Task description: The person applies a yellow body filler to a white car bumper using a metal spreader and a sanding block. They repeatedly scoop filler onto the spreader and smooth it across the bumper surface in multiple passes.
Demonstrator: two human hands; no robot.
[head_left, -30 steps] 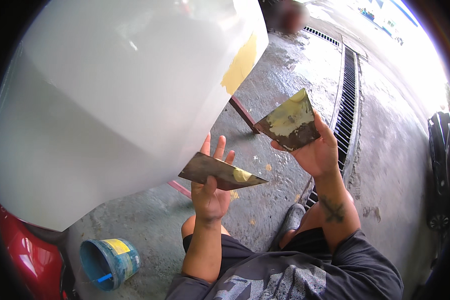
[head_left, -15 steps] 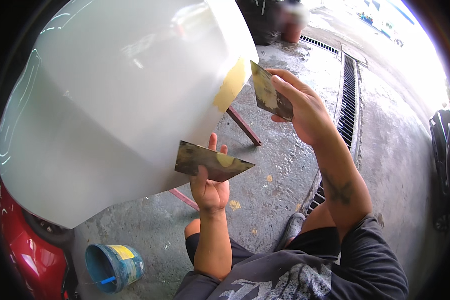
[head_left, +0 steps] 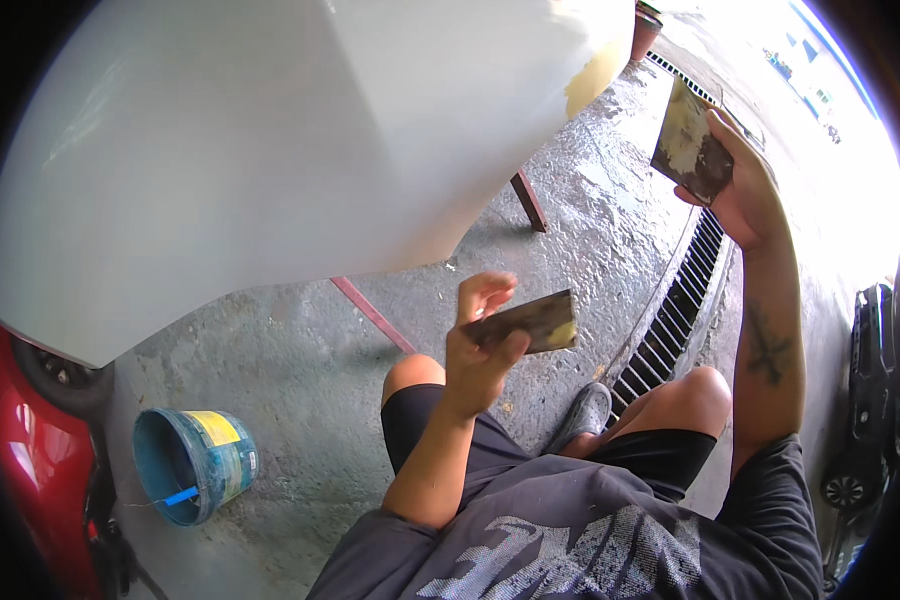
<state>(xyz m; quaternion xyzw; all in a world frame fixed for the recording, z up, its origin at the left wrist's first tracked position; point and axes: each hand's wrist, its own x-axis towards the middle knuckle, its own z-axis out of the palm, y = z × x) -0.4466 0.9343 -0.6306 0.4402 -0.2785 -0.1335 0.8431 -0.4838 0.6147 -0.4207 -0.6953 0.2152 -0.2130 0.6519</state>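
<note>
A large white car panel (head_left: pixel 270 150) fills the upper left. Near its far right edge it carries a pale yellow patch of body filler (head_left: pixel 595 78). My left hand (head_left: pixel 480 355) grips a flat, dark filler spreader (head_left: pixel 535 322), thumb on top, with yellow filler on its right end. My right hand (head_left: pixel 748 190) is raised at the right, out past the panel's edge. In it is a second flat spreader (head_left: pixel 690 140), its face widely smeared with yellow filler. Neither spreader touches the panel.
Dark red stand legs (head_left: pixel 530 203) show beneath the panel. A blue bucket (head_left: pixel 240 465) stands on the wet concrete floor at lower left, beside a red car (head_left: pixel 45 450). A drain grate (head_left: pixel 660 350) runs past my right foot. A dark vehicle (head_left: pixel 870 370) is far right.
My view has shifted. My right hand has moved away from the panel's edge with its spreader. My left hand has come away from the panel too, and its spreader has turned.
</note>
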